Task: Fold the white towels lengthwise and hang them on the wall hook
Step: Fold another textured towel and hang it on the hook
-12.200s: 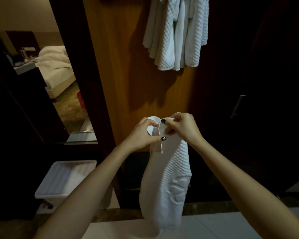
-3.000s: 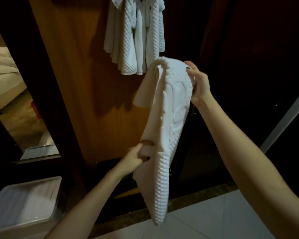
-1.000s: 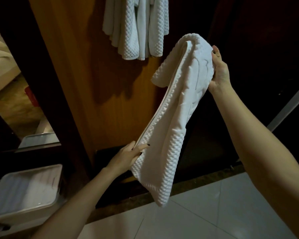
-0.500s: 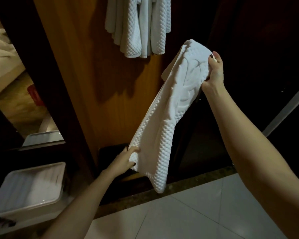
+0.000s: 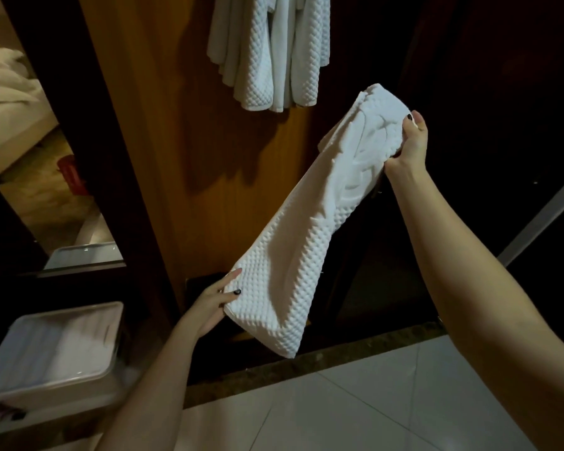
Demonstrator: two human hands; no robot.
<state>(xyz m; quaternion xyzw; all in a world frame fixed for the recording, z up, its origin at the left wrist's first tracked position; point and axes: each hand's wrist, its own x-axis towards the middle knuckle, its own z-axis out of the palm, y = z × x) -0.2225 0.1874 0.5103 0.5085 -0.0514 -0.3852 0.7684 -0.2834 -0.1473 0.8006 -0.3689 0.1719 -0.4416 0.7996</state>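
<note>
Head view: white tiled floor [image 5: 355,415] meets wooden wall panel [image 5: 176,125]; folded white towel [image 5: 306,239] stretches diagonally, left hand [image 5: 214,304] pinching its lower end, right hand [image 5: 409,148] gripping its upper.

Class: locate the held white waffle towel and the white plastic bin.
Held white waffle towel [image 5: 300,242]: head view, its middle.
White plastic bin [image 5: 56,349]: head view, its ribbed top.

White waffle-textured towel [image 5: 310,242], white hanging towels [image 5: 267,50], orange-brown wood panel [image 5: 176,141], pale floor tiles [image 5: 355,415]
</note>
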